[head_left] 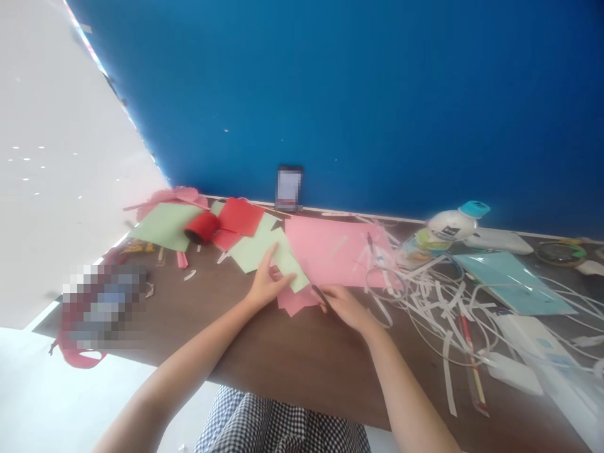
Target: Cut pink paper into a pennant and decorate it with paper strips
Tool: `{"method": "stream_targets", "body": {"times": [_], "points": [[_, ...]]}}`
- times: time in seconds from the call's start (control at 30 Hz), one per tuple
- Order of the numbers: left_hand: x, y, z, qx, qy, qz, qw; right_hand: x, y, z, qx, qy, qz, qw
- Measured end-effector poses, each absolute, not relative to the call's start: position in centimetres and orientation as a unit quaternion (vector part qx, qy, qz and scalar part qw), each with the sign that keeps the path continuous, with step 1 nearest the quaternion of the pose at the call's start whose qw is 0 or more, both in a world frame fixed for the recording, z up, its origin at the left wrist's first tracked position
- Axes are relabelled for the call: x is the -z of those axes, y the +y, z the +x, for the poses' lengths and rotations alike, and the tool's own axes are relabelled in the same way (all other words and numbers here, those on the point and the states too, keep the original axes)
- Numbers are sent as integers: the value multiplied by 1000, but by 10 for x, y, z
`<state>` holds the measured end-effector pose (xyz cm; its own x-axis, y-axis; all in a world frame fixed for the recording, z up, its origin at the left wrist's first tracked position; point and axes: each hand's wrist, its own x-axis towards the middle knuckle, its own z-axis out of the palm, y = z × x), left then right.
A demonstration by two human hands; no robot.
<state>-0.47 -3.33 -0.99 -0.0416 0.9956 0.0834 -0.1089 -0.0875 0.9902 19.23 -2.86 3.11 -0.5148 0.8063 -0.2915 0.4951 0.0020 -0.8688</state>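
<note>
My left hand (267, 282) is closed on a light green strip of paper (289, 264), with the thumb on top and the fingers towards its far side. At the strip's lower right edge, my right hand (342, 305) grips a dark slim tool (319, 294); blur hides whether it is scissors or a pen. Below and behind the strip lies a large pink sheet (325, 248), and a smaller pink piece with a notched edge (297, 303) shows under the hands. Another green sheet (248, 253) lies just left of the strip.
Left stand a red roll (202, 226), red paper (241, 216) and a green sheet (163, 225). A phone (289, 189) leans on the blue wall. White strips and cables (438, 296) tangle at the right, near a glue bottle (450, 225) and a teal packet (514, 283).
</note>
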Motion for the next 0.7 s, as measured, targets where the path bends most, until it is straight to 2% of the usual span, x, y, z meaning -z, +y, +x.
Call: {"method": "stream_targets", "body": {"times": [0.23,0.7], "points": [[6,-34,-8,-553,448,487,506,-28,-33,187,-504,-710,-463,169],[7,-33,-11,-539,409,492,548,-22,-33,184,-468,-724,-481,158]]}}
